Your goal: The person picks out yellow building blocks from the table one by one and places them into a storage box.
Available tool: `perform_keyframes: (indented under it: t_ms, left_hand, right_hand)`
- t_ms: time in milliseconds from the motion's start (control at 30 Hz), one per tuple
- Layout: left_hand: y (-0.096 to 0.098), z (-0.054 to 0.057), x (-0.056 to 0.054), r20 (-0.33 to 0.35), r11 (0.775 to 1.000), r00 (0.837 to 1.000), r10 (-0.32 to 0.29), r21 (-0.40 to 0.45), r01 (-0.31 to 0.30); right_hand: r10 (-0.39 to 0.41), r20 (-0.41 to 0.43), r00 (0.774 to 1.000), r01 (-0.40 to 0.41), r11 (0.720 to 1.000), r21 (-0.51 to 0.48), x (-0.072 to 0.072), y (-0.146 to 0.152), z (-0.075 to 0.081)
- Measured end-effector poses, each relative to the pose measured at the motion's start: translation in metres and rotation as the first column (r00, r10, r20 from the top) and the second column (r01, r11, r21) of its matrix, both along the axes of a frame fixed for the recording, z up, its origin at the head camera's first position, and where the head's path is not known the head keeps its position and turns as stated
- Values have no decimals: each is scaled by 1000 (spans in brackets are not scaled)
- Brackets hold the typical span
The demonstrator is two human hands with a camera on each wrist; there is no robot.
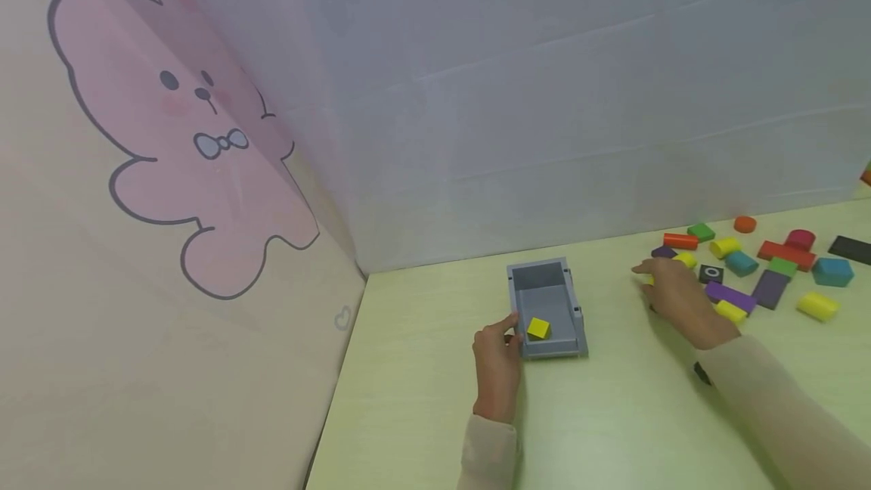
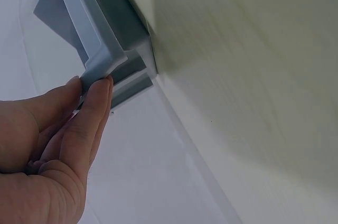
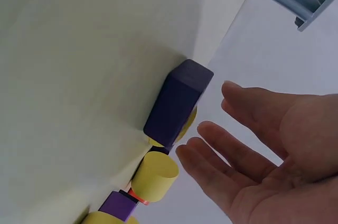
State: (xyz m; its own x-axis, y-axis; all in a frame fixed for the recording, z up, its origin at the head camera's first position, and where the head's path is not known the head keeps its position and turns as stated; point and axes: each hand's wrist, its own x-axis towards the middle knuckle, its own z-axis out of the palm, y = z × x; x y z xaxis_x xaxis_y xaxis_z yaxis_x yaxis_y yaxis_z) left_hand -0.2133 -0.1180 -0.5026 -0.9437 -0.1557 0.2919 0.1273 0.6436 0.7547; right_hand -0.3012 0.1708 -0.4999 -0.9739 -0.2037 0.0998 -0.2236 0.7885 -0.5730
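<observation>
Head view | left fingers (image 2: 87, 123) pinch grey tray (image 1: 546, 301) edge | right fingers (image 3: 232, 147) parted near purple block (image 3: 177, 102) | tabletop (image 1: 612, 316) gap between

Pink cartoon rabbit (image 1: 197, 123) on wall (image 1: 102, 339)

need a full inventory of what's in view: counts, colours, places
Bin: one, grey, on the table, left of the scattered blocks
Cube: one, yellow, inside the bin, near end
Yellow blocks: at least four, yellow, in the scatter
Red-orange blocks: four, red to orange, scatter
Green blocks: two, green, scatter
Teal blocks: two, teal, scatter
Purple blocks: at least three, purple, scatter
Black blocks: at least two, black (one white-ringed), scatter
Table: one, pale yellow-green, beneath everything
Rabbit picture: one, pink, left wall
Back wall: one, greyish, behind the table
Sleeves: two, beige, on both arms
Left hand: one, bare, pinching the bin's rim
Right hand: one, bare, at the scatter's left side
</observation>
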Motion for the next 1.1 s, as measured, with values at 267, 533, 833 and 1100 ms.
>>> perform_keyframes:
  t_ms: [267, 533, 833, 1100]
  left_hand:
    - [0, -1, 0, -12, 1000, 1000, 5, -12, -5]
    - [-1, -1, -2, -3, 1000, 1000, 16, -19, -16]
    - [-1, -1, -2, 0, 1000, 1000, 6, -24, -6]
    - [-1, -3, -3, 3, 1000, 1000, 14, -24, -14]
  right_hand:
    - [-18, 92, 996, 16, 1000, 27, 0, 5, 1]
    - [-15, 124, 992, 9, 999, 42, 0, 7, 3]
    - [-32, 82, 996, 30, 999, 23, 0, 6, 3]
    - [-21, -5, 1000, 21, 1000, -17, 5, 1, 4]
